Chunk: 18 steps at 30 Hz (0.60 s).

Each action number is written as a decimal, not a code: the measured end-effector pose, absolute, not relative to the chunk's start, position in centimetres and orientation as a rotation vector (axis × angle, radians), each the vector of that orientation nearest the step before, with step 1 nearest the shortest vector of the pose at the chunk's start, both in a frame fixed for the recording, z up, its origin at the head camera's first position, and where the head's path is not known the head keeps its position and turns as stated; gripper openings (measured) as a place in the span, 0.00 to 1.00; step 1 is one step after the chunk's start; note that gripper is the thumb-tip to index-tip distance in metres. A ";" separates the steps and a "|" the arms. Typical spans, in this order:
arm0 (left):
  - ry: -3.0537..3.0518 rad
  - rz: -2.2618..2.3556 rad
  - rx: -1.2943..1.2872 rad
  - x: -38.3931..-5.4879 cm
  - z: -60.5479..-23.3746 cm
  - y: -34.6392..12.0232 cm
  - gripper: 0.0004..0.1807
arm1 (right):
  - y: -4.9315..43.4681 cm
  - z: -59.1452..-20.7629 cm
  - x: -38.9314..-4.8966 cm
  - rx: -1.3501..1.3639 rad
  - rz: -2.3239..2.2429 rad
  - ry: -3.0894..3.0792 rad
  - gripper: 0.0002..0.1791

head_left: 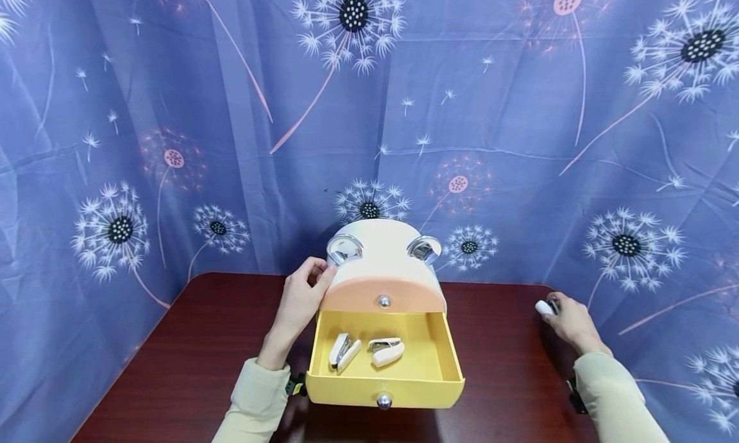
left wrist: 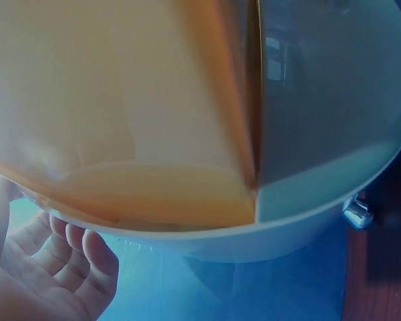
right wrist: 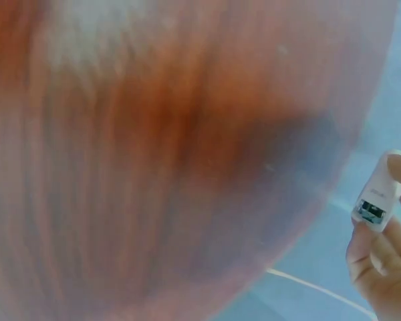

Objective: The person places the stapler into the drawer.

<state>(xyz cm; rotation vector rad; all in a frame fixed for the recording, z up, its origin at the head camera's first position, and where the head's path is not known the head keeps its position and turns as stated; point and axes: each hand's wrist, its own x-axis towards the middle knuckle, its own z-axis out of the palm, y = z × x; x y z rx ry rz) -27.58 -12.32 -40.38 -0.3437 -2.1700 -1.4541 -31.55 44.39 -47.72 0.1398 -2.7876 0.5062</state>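
A small frog-like drawer box with a white top stands on the table, its lower yellow drawer pulled out. Two white mini staplers lie inside: one stapler at the left, another stapler near the middle. My left hand touches the box's left side near the silver-rimmed eye; in the left wrist view its loosely bent fingers are at the box's edge. Far to the right, my right hand pinches a third white mini stapler between thumb and fingers, its metal end showing.
The dark red-brown table ends at the back against a blue curtain with dandelion prints. Above the open drawer is a peach upper drawer with a silver knob, pushed in. Another silver knob sticks out from the yellow drawer's front.
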 end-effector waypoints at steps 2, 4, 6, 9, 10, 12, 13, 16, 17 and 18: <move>-2.174 -1.450 -0.343 -27.6 -40.4 -12.3 0.13 | 44.0 -46.9 -31.4 0.195 0.504 -2.754 0.23; -2.179 -1.445 -0.343 -27.5 -40.3 -12.3 0.13 | 43.6 -46.1 -31.1 0.248 0.490 -2.711 0.23; -2.181 -1.444 -0.344 -27.5 -40.3 -12.3 0.13 | 43.1 -45.2 -30.8 0.297 0.475 -2.661 0.22; -2.183 -1.441 -0.346 -27.5 -40.3 -12.3 0.12 | 42.2 -43.8 -30.2 0.369 0.446 -2.587 0.23; -2.183 -1.440 -0.346 -27.5 -40.2 -12.3 0.12 | 41.9 -43.3 -30.0 0.393 0.438 -2.569 0.23; -2.182 -1.440 -0.347 -27.6 -40.2 -12.3 0.12 | 41.2 -42.3 -29.5 0.441 0.413 -2.534 0.23; -2.182 -1.440 -0.348 -27.6 -40.2 -12.3 0.12 | 40.8 -41.8 -29.2 0.463 0.406 -2.522 0.22; -2.182 -1.445 -0.348 -27.5 -40.1 -12.3 0.12 | 39.6 -40.4 -28.4 0.517 0.391 -2.490 0.23; -2.181 -1.448 -0.347 -27.5 -40.1 -12.4 0.12 | 39.2 -40.0 -28.1 0.530 0.389 -2.479 0.23; -2.180 -1.450 -0.347 -27.4 -40.1 -12.3 0.12 | 38.8 -39.5 -27.8 0.540 0.391 -2.473 0.24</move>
